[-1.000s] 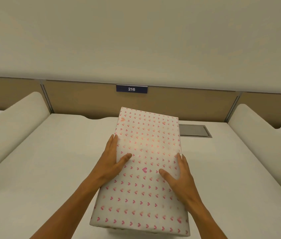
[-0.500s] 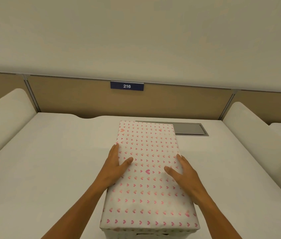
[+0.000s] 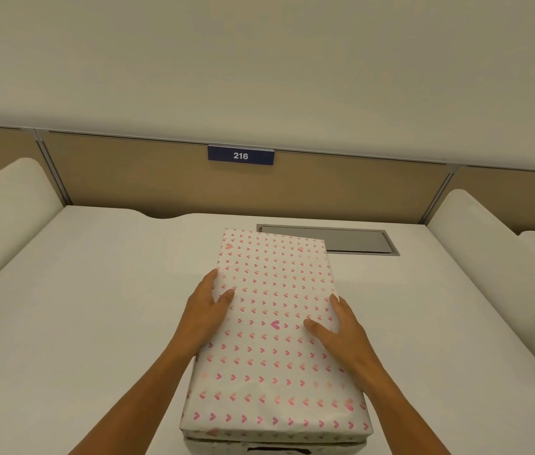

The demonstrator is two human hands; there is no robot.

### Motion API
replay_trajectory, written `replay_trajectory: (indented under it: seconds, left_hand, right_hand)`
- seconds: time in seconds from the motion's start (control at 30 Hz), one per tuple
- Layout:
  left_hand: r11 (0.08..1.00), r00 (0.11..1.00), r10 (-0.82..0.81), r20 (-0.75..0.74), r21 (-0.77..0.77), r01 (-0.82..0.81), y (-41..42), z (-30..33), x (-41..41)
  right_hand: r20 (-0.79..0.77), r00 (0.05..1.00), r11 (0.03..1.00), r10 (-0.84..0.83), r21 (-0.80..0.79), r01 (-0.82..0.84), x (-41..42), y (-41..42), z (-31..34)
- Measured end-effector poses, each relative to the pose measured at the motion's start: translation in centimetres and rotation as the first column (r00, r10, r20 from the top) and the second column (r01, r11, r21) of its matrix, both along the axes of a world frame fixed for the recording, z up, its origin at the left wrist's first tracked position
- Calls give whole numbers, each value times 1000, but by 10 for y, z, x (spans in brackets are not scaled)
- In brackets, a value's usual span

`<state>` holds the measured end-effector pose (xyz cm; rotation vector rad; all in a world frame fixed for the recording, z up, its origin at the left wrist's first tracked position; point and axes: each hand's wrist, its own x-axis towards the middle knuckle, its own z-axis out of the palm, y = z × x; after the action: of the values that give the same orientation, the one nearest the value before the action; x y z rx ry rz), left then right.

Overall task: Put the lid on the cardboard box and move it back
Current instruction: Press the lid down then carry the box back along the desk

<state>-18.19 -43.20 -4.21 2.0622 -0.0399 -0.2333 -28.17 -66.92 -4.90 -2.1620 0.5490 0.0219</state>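
Desk (image 3: 95, 307); hands clasping lid (image 3: 276, 323).

The lid (image 3: 272, 326) is white with a pattern of small pink hearts. The worktop (image 3: 95, 307) is plain white. The sign (image 3: 241, 155) is dark blue with white numbers.

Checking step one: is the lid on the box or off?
On. The lid covers the box, whose top shows just under its near edge. Full seating: cannot tell.
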Motion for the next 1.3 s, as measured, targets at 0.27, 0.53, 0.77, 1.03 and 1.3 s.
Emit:
replay_trajectory:
  seconds: [0.27,0.53,0.77,1.03,1.3]
  left_hand:
    - [994,995,56,-86,-86,-63,1,2,7]
    - [1000,996,2,-90,14,-1,6,-1,-12]
    - [993,959,-17,-284,-114,-16,22,-9,-62]
    - [993,962,-92,-258,-97,69,24,-6,-71]
    - [993,930,-36,-365,89,73,37,-9,-89]
  right_hand:
    - [2,1000,999,5,39,-5,7,-4,1]
    - [-18,999,997,41,59,-40,-22,-6,-5]
    - [-8,999,991,37,125,-36,-62,0,-14]
    - [-20,997,986,80,151,-76,-70,-3,-4]
    - [-114,993,979,-32,197,54,-97,-5,-3]
